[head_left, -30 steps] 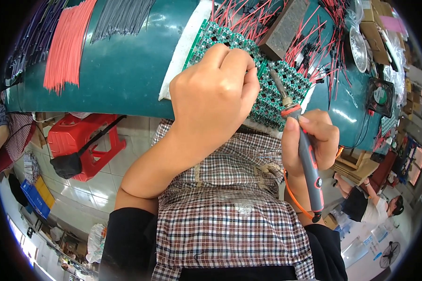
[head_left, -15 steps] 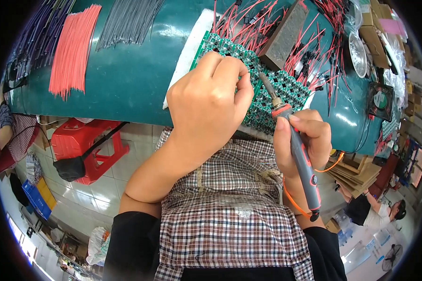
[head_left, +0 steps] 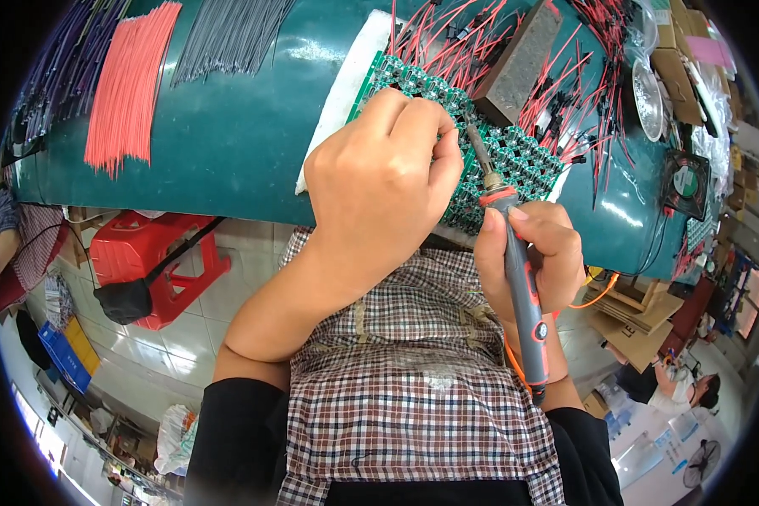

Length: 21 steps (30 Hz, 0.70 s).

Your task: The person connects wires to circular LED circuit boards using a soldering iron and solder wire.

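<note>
My right hand (head_left: 535, 257) grips a grey and red soldering iron (head_left: 521, 274), with its metal tip pointing up and away over a panel of small green circuit boards (head_left: 514, 160). Over the left part of that panel, my left hand (head_left: 388, 164) is closed, thumb and fingertips pinched together close to the iron's tip. What the pinch holds is hidden by the hand. Under the panel lies a white pad (head_left: 333, 126). A dark rectangular block (head_left: 519, 63) rests on the panel's far side, among red wires (head_left: 443, 51) with black connectors.
Bundles of cut red wires (head_left: 131, 88) and grey wires (head_left: 228, 42) lie on the green table (head_left: 244, 152) at far left. A small black fan (head_left: 685, 184) and a clear round dish (head_left: 647, 99) are at right. A red stool (head_left: 148, 261) stands below the table's left edge.
The soldering iron and my right hand have shifted slightly left, and the iron has turned more upright. My left hand has moved a little to the right, still pinched.
</note>
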Each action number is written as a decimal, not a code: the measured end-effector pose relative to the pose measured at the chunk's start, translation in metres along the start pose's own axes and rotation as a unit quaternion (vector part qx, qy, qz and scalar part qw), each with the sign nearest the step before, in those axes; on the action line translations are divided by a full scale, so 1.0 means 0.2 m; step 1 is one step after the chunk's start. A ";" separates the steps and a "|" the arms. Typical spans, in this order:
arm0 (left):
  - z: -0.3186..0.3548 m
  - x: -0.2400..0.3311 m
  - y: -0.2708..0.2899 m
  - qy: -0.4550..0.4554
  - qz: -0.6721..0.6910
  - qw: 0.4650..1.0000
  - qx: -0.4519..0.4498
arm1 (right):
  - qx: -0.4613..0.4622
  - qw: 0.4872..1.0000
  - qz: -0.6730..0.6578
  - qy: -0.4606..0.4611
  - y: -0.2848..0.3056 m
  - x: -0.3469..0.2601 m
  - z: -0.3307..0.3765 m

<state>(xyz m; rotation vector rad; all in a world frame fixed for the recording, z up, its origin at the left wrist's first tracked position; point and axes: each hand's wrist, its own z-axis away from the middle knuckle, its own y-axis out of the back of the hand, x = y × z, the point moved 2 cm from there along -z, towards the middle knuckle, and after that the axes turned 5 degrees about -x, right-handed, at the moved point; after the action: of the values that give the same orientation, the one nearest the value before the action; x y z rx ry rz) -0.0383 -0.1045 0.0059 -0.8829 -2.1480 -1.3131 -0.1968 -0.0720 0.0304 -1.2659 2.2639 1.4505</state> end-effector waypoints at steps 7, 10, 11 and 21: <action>0.00 0.00 0.00 0.002 0.001 1.000 -0.003 | -0.006 1.000 0.010 -0.004 0.00 -0.02 0.00; 0.00 0.02 0.02 0.032 0.002 0.999 -0.042 | -0.006 1.000 0.016 -0.005 0.00 -0.03 -0.01; 0.00 0.02 0.02 0.033 0.000 0.998 -0.045 | -0.007 1.000 0.022 -0.001 0.00 -0.04 -0.02; 0.00 0.01 0.02 0.023 -0.005 0.999 -0.045 | -0.020 0.999 0.038 0.029 0.00 -0.04 -0.05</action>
<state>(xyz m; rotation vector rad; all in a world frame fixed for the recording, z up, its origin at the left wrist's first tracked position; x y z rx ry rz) -0.0375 -0.1033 0.0094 -0.8698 -2.0752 -1.4300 -0.1886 -0.0761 0.0399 -1.2613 2.3555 1.5100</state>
